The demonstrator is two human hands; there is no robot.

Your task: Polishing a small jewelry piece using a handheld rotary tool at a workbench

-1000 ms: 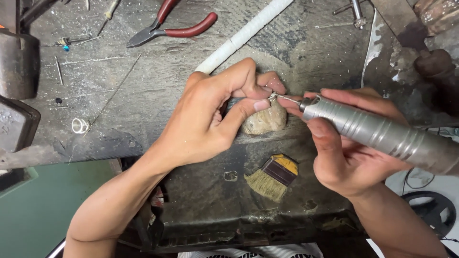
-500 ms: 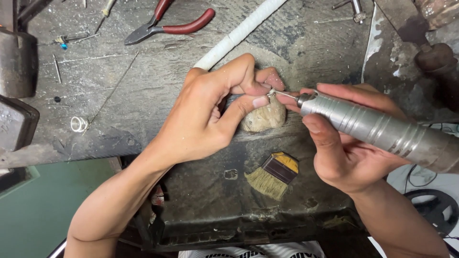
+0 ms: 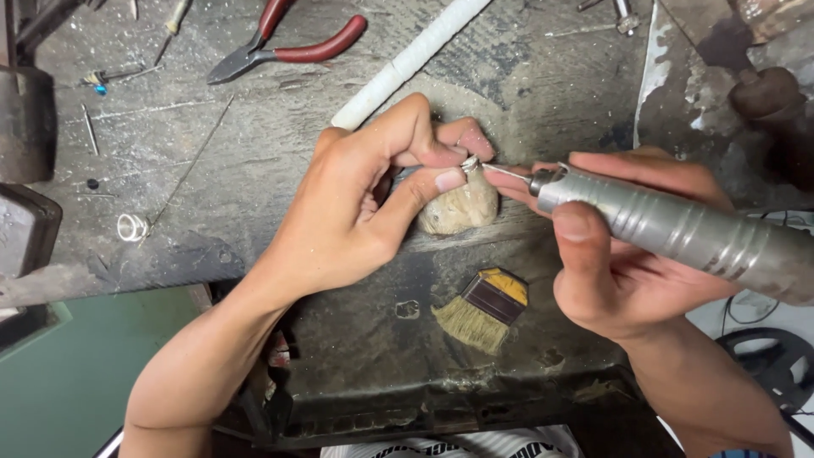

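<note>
Ring [image 3: 469, 163], small and silvery, sits pinched in the left hand [image 3: 373, 203] over the worn bench peg [image 3: 458, 208]. From three o'clock, the right hand [image 3: 627, 254] grips the rotary handpiece [image 3: 678, 229]; its bit could skid onto a fingertip.

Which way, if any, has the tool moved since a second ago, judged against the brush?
No: the tool in the right hand keeps its place above the brush, tip at the ring in the left hand.
</note>
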